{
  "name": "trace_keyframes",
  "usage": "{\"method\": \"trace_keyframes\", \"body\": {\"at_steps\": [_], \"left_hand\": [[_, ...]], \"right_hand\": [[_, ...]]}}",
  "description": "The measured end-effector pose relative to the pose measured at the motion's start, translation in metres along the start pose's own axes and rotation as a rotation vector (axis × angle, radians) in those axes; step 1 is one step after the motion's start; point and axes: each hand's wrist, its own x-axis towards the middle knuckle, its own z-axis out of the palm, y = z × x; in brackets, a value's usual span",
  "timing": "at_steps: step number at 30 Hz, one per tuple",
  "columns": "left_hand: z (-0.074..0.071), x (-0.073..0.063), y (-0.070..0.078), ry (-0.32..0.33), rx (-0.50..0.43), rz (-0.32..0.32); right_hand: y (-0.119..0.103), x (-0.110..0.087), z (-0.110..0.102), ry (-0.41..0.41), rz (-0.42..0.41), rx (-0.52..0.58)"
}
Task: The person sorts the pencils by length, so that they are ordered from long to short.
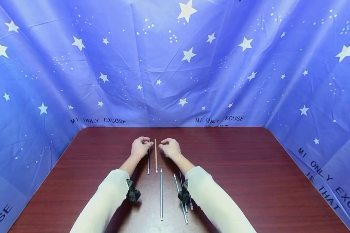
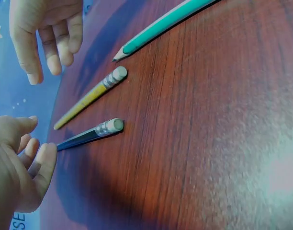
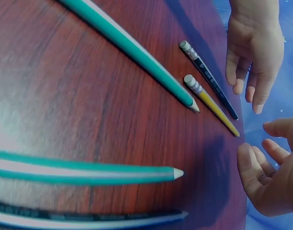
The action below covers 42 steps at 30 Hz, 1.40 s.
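Note:
On the far part of the table, a black pencil [image 1: 148, 163] and a yellow pencil [image 1: 156, 157] lie side by side, erasers toward me. My left hand [image 1: 140, 147] hovers by the black pencil's far end with thumb and fingers apart; the right wrist view shows its fingertips off the pencil. To the right of the yellow pencil is my right hand [image 1: 170, 148], loosely bent, thumb and fingers parted around nothing. Nearer to me lies a green pencil [image 1: 161, 195], point away. Another green pencil [image 3: 113, 175] lies below my right forearm.
Beside that second green pencil are dark pencils [image 1: 191, 205], partly hidden by the right wrist camera [image 1: 183, 191]. The brown wooden table [image 1: 236, 155] meets a blue starred cloth [image 1: 163, 64] at its back and sides.

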Motion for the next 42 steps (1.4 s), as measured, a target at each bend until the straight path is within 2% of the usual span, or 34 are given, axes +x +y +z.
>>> {"method": "trace_keyframes", "body": {"at_steps": [6, 15, 27, 31, 42], "left_hand": [[-0.003, -0.005, 0.004, -0.006, 0.067, 0.083], [-0.009, -0.016, 0.009, -0.035, 0.068, 0.138], [-0.015, -0.034, 0.015, -0.150, 0.013, 0.147], [-0.016, -0.039, 0.015, -0.166, 0.016, 0.159], [-0.017, -0.054, 0.012, -0.227, -0.010, 0.142]], "right_hand": [[0.001, -0.007, -0.010, -0.039, -0.025, -0.014], [0.005, -0.016, -0.025, -0.083, -0.051, -0.002], [0.007, -0.032, -0.042, -0.144, -0.095, -0.027], [0.008, -0.037, -0.047, -0.174, -0.099, -0.045], [0.011, -0.051, -0.060, -0.224, -0.112, -0.054]]}}
